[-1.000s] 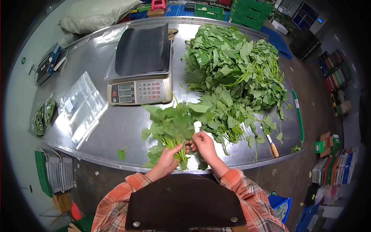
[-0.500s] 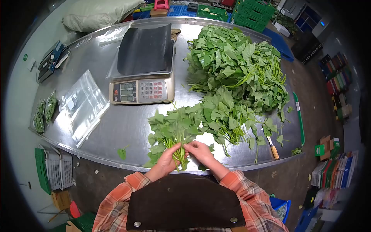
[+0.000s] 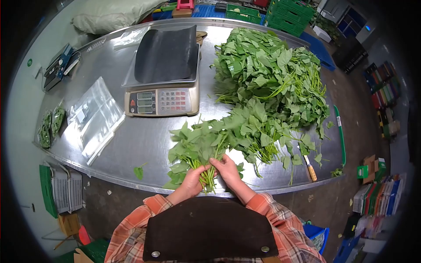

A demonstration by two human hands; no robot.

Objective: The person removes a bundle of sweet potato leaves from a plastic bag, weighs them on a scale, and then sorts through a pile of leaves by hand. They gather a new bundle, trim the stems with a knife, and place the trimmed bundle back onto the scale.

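A bunch of leafy green stems [image 3: 197, 147] is held upright-to-tilted at the table's near edge, leaves pointing away from me and cut stems toward me. My left hand [image 3: 191, 182] is closed round its stems from the left. On the right side, my right hand [image 3: 228, 172] grips the same bunch, thumb on top and fingers partly hidden behind the leaves. Just right of it lies a loose heap of the same greens [image 3: 252, 127], joining a large pile [image 3: 267, 74] behind. A knife [image 3: 310, 168] with a wooden handle rests farther right.
A digital scale [image 3: 162, 101] with a dark curved sheet [image 3: 165, 55] on its pan stands beyond my hands. Clear plastic bags [image 3: 98, 118] and filled bags of greens [image 3: 44, 131] lie left. One loose leaf [image 3: 139, 172] is on the metal table [image 3: 144, 136]. Green crates [image 3: 287, 17] stand behind.
My right hand has shifted slightly up along the bunch, its thumb now higher on the stems. The bunch's leaves have moved a little. My left hand stays round the stems.
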